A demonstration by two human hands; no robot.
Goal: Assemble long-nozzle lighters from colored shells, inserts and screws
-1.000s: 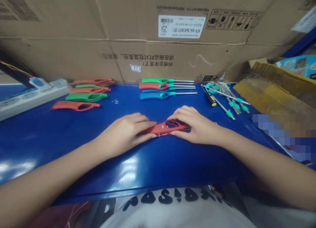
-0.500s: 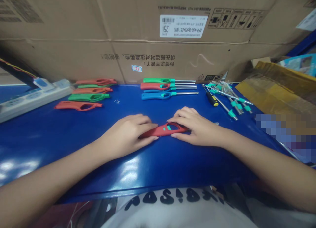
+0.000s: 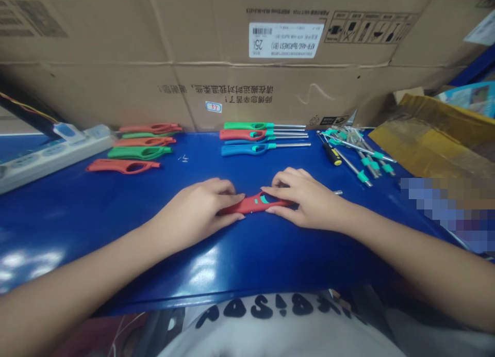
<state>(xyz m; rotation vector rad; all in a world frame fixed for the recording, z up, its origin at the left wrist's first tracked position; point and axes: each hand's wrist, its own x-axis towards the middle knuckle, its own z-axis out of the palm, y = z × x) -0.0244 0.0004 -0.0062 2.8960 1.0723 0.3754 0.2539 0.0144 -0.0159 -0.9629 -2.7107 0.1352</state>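
Observation:
A red long-necked lighter (image 3: 249, 204) with a green trigger lies across the blue table in front of me. My left hand (image 3: 204, 205) pinches its handle end between thumb and fingers. Around the trigger end closes my right hand (image 3: 305, 198), its fingers on both sides of the trigger opening. Most of the metal tube is hidden by that hand; a short metal tip (image 3: 338, 193) shows just beyond it. Behind my hands lie several lighters with tubes, a blue one (image 3: 245, 149) nearest.
Red and green handle shells (image 3: 127, 165) lie at left beside a power strip (image 3: 50, 153) and some tiny screws (image 3: 183, 159). At right are a screwdriver (image 3: 332, 155), several metal tubes with green parts (image 3: 363, 177) and a taped package (image 3: 433, 135). A cardboard box (image 3: 116, 88) stands behind.
My right hand has shifted very slightly over the trigger opening, covering a bit more of it. Both hands keep their hold on the lighter, and the other things have stayed put.

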